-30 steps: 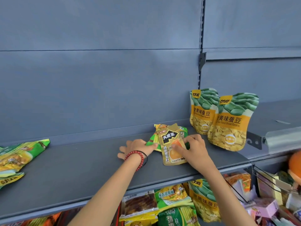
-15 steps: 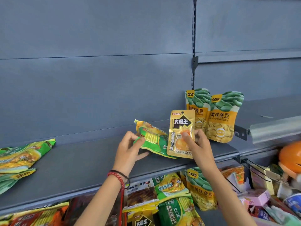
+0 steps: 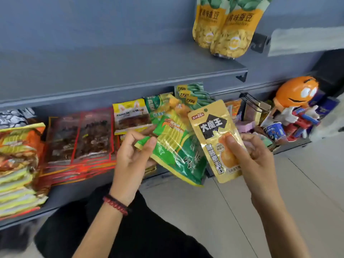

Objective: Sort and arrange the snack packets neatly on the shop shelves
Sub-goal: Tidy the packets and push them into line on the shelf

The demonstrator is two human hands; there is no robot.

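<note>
"Gold packet (image 3: 214,131), position?"
"Centre-right of frame, upright. Right hand (image 3: 256,155) pinches it, thumb on the front, fingers behind."
"Green packet (image 3: 175,151)?"
"Centre, tilted, right edge behind the gold one. Left hand (image 3: 130,161) pinches its upper-left corner, fingers curled."
"Shelved stock?"
"Two bean pouches (image 3: 227,25) standing top centre on the upper shelf (image 3: 130,71); red-edged packets (image 3: 80,138) stacked lower left."

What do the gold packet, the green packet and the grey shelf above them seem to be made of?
Gold packet: probably metallised plastic film, glossy; it shines like foil and creases softly.
Green packet: thin plastic film, glossy; white glare streaks and wrinkles show.
Grey shelf: likely painted sheet metal, matte; thin folded front edge, dark corner bracket.
</note>
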